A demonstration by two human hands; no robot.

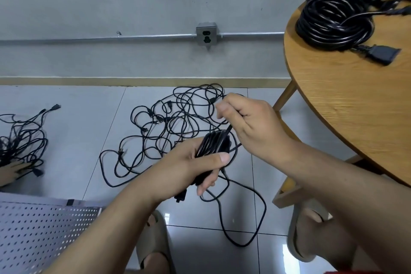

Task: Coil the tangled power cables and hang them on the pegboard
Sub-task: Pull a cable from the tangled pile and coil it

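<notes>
At centre frame, left hand (191,162) is gripping the coil (214,143); right hand (249,118) is pinching loose cable (244,218), best wound tightly with even loops.

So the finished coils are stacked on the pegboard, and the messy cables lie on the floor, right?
Not quite. The head view shows the finished coils stacked on the round table, not the pegboard. The messy cables do lie on the floor.

A partly wound black cable (214,143) is held above tangled cables (169,122) sprawled on the floor (77,131); coiled cables (333,22) rest on the counter (344,107); a white pegboard (33,236) sits lower left.
</notes>
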